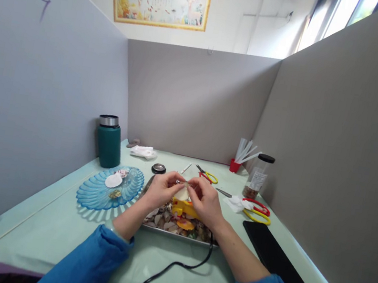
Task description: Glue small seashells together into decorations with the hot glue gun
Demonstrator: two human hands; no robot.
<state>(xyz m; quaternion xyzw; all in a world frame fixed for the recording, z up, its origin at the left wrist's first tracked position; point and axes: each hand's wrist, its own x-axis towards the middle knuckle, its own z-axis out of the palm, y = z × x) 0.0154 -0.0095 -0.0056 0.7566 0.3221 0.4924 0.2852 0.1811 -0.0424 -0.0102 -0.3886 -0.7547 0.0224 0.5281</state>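
Over a metal tray (180,238) of mixed seashells (166,222), my two hands meet fingertip to fingertip. My left hand (166,187) and my right hand (205,197) are both closed in a pinch around something small, too tiny to make out. Just beneath the fingers shows a pale round piece (183,193), partly covered by them. A yellow glue gun (185,207) lies on the shells below my hands, its black cord (167,268) running toward me. Near it is an orange shell (185,224).
Left: a blue scalloped plate (88,192) with a white disc (113,180) and small pieces, and a green bottle (108,145). Right: scissors (260,211), a jar (257,177), a red cup (234,166) of glue sticks, a black mat (277,262). Grey partitions (195,104) surround the table.
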